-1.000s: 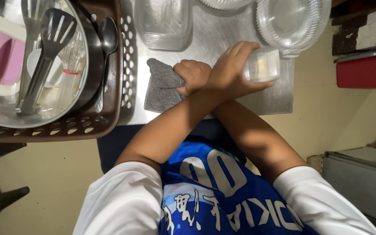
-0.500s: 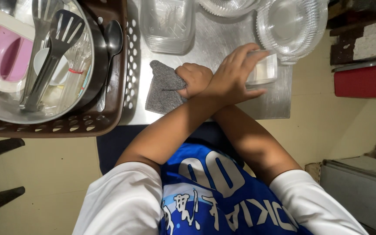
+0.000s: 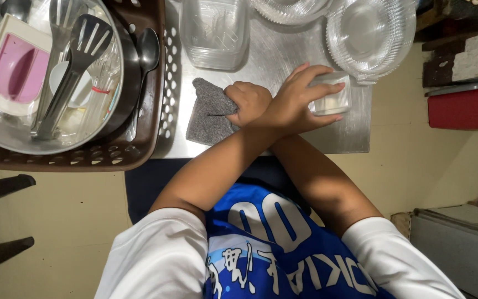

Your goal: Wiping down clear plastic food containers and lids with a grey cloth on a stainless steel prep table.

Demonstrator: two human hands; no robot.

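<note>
My arms are crossed over a steel table (image 3: 275,61). My left hand (image 3: 300,102) reaches across to the right and grips a small clear plastic container (image 3: 336,99), which sits low on the tabletop. My right hand (image 3: 247,102) passes under the left forearm and is fisted on a grey cloth (image 3: 208,113), pressing it onto the steel surface. The two hands touch at the wrists.
A brown plastic basket (image 3: 139,149) at the left holds a steel bowl (image 3: 120,105) with a black slotted spatula (image 3: 67,83), a spoon (image 3: 146,52) and a pink-and-white lid (image 3: 12,69). At the back stand a clear tub (image 3: 214,33) and stacked clear bowls (image 3: 372,36). The table's edge lies just below my hands.
My left hand has brought the clear container slightly down, nearer the table's front edge. My right hand has stayed on the grey cloth.
</note>
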